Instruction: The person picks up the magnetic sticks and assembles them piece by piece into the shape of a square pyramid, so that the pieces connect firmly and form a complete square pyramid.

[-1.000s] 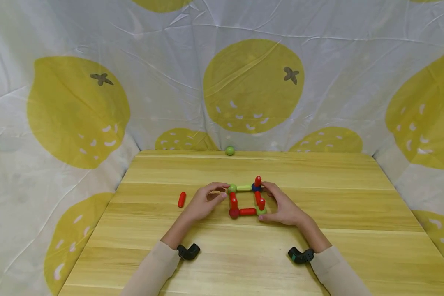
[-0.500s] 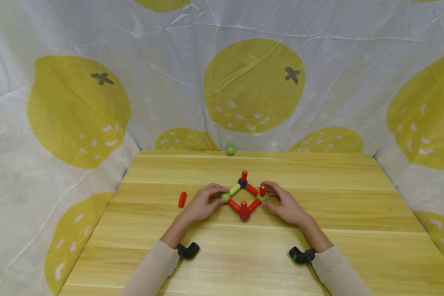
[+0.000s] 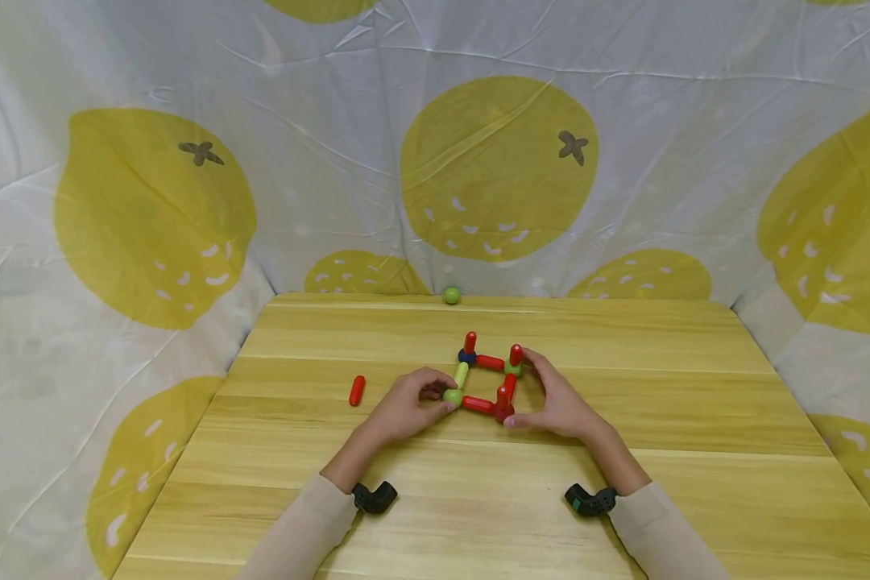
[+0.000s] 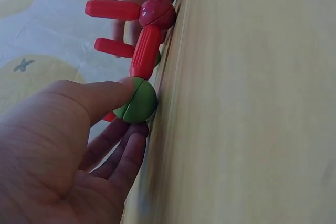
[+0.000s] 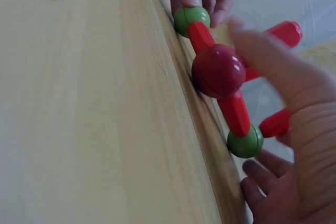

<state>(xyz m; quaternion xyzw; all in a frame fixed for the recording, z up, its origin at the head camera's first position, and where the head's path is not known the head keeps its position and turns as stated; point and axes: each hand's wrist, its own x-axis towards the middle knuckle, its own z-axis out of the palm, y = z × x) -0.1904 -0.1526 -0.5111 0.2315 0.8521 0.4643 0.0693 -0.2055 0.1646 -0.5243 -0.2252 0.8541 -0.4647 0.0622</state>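
Note:
A square of toy building rods and balls lies on the table between both hands. My left hand (image 3: 409, 403) pinches the plain green ball (image 4: 142, 102) at its near left corner, thumb on one side and fingers on the other. A light-green rod (image 3: 461, 375) runs back to a blue ball (image 3: 467, 357); red rods form the other sides. My right hand (image 3: 561, 407) spans the right side with fingers spread. Its thumb is by the red ball (image 5: 216, 72), its fingertips by the far green ball (image 5: 245, 142). Red rods stand upright on the blue, red and far green balls.
A loose red rod (image 3: 358, 391) lies left of my left hand. Another green ball (image 3: 451, 296) sits at the back edge of the wooden table (image 3: 667, 379). Behind it hangs a lemon-print cloth (image 3: 362, 161).
The square has turned counterclockwise by about a quarter. Its plain green ball has come from the far left to the near left corner, while the blue ball has moved to the far left.

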